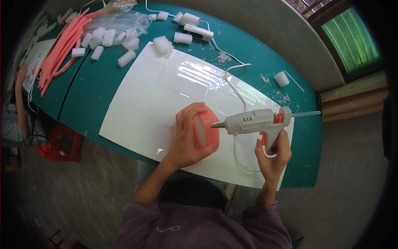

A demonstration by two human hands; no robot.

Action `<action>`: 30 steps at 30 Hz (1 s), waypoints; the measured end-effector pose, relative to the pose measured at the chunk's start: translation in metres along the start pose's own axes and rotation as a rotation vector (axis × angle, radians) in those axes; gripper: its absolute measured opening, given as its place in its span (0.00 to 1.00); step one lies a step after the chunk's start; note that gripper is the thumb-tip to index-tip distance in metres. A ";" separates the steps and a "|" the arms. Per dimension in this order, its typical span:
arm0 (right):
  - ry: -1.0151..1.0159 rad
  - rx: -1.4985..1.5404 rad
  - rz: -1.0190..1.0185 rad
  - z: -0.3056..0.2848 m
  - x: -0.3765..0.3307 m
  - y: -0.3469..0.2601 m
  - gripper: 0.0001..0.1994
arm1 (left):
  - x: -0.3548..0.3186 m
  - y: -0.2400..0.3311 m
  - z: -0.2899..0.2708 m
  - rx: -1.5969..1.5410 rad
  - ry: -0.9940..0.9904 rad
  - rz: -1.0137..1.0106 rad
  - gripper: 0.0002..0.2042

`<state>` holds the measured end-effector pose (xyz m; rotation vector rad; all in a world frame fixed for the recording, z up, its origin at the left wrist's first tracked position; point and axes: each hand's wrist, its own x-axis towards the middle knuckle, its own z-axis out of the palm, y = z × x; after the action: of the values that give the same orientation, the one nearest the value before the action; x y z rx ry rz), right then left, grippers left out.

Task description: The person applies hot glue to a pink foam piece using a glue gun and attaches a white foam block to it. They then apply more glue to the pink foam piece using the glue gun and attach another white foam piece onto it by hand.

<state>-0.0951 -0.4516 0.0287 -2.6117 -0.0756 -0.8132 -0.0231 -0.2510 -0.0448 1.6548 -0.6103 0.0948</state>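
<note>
Nearest the person, the left hand (188, 139) wraps around a pink foam piece (206, 132) with a white core, fingers curled over its top and thumb beneath, holding it just above the white sheet (141, 103) close to the sheet's near edge. The right hand (273, 153) is closed around the grip of a white glue gun (255, 122) with orange trim, whose metal nozzle meets the foam's right face. A white cord (236, 87) loops from the gun across the sheet toward the far edge of the surface (87, 95), which is green.

The foam looks light and soft; it will probably dent under a hard squeeze, so a broad, gentle hold across its curved back, away from the glued face, seems safest. The gun looks stiff and fairly light, best held by its handle; the nozzle is likely hot.

Farther out, a scrap of white foam (282, 79) lies near the right far corner with crumbs around it. Along the far edge sit white foam blocks (103, 39), a clear plastic bag (124, 18) and a small white device (198, 32). At the far left lies a bundle of pink foam strips (62, 45). Below the left edge stands a red stool (60, 143).
</note>
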 end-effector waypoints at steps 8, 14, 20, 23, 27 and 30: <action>-0.008 0.030 0.037 -0.003 -0.001 0.002 0.25 | 0.001 -0.003 0.000 0.002 -0.014 -0.009 0.37; 0.009 0.070 0.066 -0.001 -0.001 -0.002 0.19 | -0.001 -0.004 -0.001 0.016 0.013 0.014 0.38; 0.099 0.063 0.156 -0.008 -0.008 0.005 0.21 | -0.001 0.001 0.000 0.026 0.051 0.023 0.37; 0.088 0.283 0.452 -0.014 -0.019 0.038 0.23 | -0.002 0.004 -0.001 0.010 0.059 -0.018 0.37; -0.072 0.311 0.832 -0.026 -0.040 0.112 0.24 | -0.010 -0.006 -0.003 -0.052 0.124 -0.054 0.37; -0.083 0.266 0.789 -0.029 -0.058 0.142 0.23 | -0.008 -0.007 -0.018 -0.090 0.229 -0.042 0.36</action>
<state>-0.1348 -0.5893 -0.0323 -2.1363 0.7222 -0.3709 -0.0223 -0.2312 -0.0510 1.5420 -0.4008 0.2199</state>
